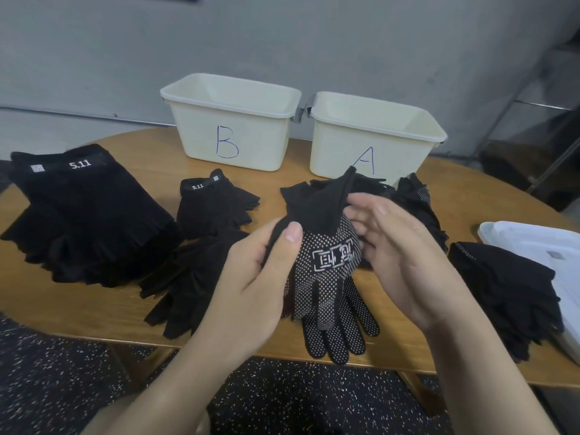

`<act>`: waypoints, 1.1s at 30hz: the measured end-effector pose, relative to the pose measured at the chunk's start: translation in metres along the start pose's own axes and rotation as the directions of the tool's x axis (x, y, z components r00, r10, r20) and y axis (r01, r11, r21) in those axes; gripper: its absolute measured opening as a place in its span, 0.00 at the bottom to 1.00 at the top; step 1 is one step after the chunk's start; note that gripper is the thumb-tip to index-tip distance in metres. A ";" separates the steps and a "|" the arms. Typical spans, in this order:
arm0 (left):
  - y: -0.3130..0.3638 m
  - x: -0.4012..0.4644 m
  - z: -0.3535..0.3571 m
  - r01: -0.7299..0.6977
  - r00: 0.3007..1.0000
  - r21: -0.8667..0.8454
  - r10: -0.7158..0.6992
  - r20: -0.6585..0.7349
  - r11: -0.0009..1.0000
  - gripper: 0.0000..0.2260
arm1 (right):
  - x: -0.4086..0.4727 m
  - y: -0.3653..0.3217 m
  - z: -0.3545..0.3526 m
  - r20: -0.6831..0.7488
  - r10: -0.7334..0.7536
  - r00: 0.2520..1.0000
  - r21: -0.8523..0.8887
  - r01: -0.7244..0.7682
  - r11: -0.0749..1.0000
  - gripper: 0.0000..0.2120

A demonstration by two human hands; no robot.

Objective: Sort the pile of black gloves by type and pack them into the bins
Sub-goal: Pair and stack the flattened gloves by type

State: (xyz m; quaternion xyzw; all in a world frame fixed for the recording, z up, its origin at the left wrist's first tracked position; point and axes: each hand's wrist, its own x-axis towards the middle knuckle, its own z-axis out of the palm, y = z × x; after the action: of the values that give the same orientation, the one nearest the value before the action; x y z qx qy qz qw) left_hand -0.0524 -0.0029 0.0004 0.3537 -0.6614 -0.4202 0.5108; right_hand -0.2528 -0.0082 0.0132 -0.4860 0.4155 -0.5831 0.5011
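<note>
Both forearms run off the bottom edge. Left hand (263, 277) pinches the dotted glove bundle (326, 277) at centre; right hand (398, 265) lies released, fingers straight, against it. Bins B (232, 142) and A (370, 152) stand at twelve o'clock, their floors hidden.

White tray (539, 246) cut by right edge, bin interiors unseen, dotted glove (326, 277) logo blurred

round wooden table (408, 350): bin b (232, 142), bin a (373, 152), black glove stacks (88, 215), white tray (546, 246).
</note>
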 end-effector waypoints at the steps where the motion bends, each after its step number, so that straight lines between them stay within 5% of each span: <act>1: 0.002 -0.003 0.000 0.024 1.000 -0.014 -0.024 0.016 1.000 0.20 | -0.003 0.000 -0.002 0.082 0.039 0.996 -0.072 -0.033 0.997 0.25; 5: 0.000 -0.010 0.000 0.103 0.991 -0.022 -0.101 0.089 0.994 0.23 | -0.012 0.000 0.002 0.206 0.180 0.962 -0.110 -0.160 0.981 0.26; 8: 0.001 -0.011 -0.002 0.041 0.994 -0.035 -0.038 0.103 0.999 0.17 | -0.015 0.001 0.008 0.183 0.179 0.967 -0.077 -0.168 0.983 0.09; 10: 0.002 -0.010 -0.004 0.052 0.992 -0.058 -0.045 0.115 0.997 0.06 | -0.016 -0.002 0.010 0.194 0.209 0.959 -0.077 -0.197 0.977 0.11; 14: -0.002 -0.010 -0.007 0.082 0.986 0.035 -0.087 0.144 0.996 0.04 | -0.017 -0.008 0.005 0.248 0.277 0.928 -0.092 -0.262 0.961 0.12; 19: -0.005 -0.012 -0.013 0.076 0.973 0.058 -0.087 0.213 0.995 0.20 | -0.020 -0.006 -0.007 0.389 0.380 0.840 -0.090 -0.375 0.923 0.16; 29: -0.038 0.007 -0.023 0.085 0.993 0.417 -0.109 0.035 0.905 0.13 | -0.002 0.029 -0.010 0.168 0.361 0.917 -0.271 -0.309 0.912 0.13; 33: -0.045 0.012 -0.021 0.089 0.994 0.561 -0.112 0.006 0.823 0.12 | 0.007 0.045 -0.006 0.050 0.179 0.983 -0.565 -0.120 0.817 0.27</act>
State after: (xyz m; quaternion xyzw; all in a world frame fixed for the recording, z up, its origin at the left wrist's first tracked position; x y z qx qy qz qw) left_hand -0.0329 -0.0359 -0.0336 0.5139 -0.7455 -0.2414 0.3492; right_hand -0.2510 -0.0221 -0.0307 -0.6059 0.5788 -0.3695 0.4016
